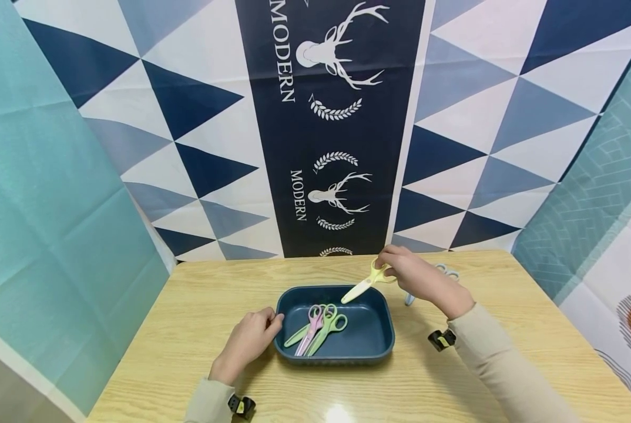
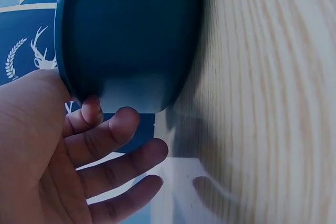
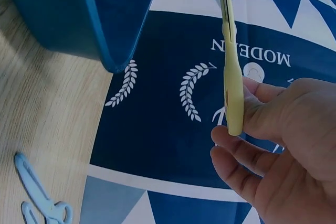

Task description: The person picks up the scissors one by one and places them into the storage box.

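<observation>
A dark blue plastic bin (image 1: pixel 368 356) stands on the table. My left hand (image 1: pixel 253 336) pinches its left rim; in the left wrist view the thumb lies over the rim and the other fingers spread below. Inside the bin, toward its left, are pink scissors (image 1: pixel 311 329) lying across green scissors (image 1: pixel 323 330), with another green blade under them. Yellow scissors (image 1: pixel 365 284) are held by the handles in my right hand (image 1: pixel 408 271), above the bin's back right rim, blades pointing down left. In the right wrist view the yellow scissors (image 3: pixel 233 87) appear edge-on between thumb and fingers.
Light blue scissors (image 3: pixel 42 195) lie on the wooden table (image 1: pixel 204 294) right of the bin, partly hidden behind my right hand and wrist in the head view. A patterned cloth (image 1: pixel 342 129) hangs along the table's back edge, with teal cloth (image 1: pixel 56 176) at the left.
</observation>
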{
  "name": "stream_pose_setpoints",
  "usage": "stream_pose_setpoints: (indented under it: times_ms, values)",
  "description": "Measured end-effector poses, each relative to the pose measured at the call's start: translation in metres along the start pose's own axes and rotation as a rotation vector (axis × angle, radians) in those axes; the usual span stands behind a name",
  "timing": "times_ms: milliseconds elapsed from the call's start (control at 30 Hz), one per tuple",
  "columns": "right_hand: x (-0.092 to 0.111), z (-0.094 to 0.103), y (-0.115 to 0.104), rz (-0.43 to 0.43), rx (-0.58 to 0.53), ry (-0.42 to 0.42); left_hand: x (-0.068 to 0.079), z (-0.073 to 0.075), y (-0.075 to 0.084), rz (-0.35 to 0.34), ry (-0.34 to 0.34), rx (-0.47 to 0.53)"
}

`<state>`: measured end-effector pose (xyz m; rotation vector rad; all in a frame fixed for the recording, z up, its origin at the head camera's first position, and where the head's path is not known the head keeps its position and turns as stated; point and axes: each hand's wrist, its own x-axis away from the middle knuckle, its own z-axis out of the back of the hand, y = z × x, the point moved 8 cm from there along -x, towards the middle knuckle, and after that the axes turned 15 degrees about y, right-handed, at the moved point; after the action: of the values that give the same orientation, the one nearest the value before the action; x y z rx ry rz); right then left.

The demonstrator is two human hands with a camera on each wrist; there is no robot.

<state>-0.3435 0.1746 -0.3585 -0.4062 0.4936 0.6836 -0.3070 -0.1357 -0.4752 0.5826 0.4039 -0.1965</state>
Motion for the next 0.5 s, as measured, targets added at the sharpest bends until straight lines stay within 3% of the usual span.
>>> stream_pose_setpoints:
  times_ms: [500]
  values:
    - [-0.01,-0.019,-0.009,0.035,-0.031,-0.047,0.0,0.0,0.001,0.004,-0.016,0.001]
